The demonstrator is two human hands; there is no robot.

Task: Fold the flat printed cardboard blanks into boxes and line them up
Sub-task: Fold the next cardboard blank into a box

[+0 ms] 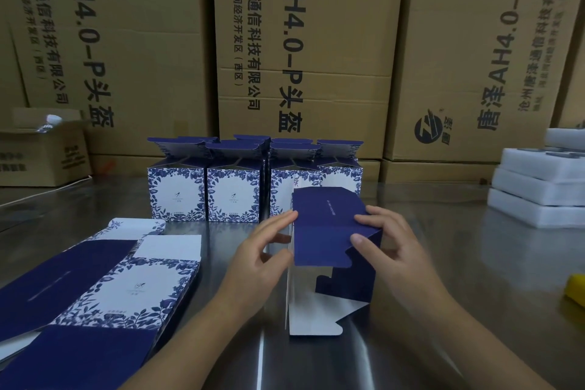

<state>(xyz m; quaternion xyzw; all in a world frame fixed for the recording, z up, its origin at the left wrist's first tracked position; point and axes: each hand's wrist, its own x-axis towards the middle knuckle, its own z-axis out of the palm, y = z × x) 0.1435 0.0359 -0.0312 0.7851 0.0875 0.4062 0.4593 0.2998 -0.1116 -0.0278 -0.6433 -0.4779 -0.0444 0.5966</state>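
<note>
A half-formed blue and white box (329, 250) lies on its side on the steel table (459, 263), with dark blue flaps up and white flaps spread toward me. My left hand (262, 250) touches its left edge with straight fingers. My right hand (386, 241) presses its fingers on the blue flap from the right. A stack of flat printed blanks (104, 291) lies at the left front. Several folded boxes (253, 190) with open top flaps stand in rows behind.
Large brown shipping cartons (304, 51) wall off the back of the table. White foam trays (538, 190) are stacked at the right. A small open carton (44, 152) sits at the back left. A yellow object (576, 291) pokes in at the right edge.
</note>
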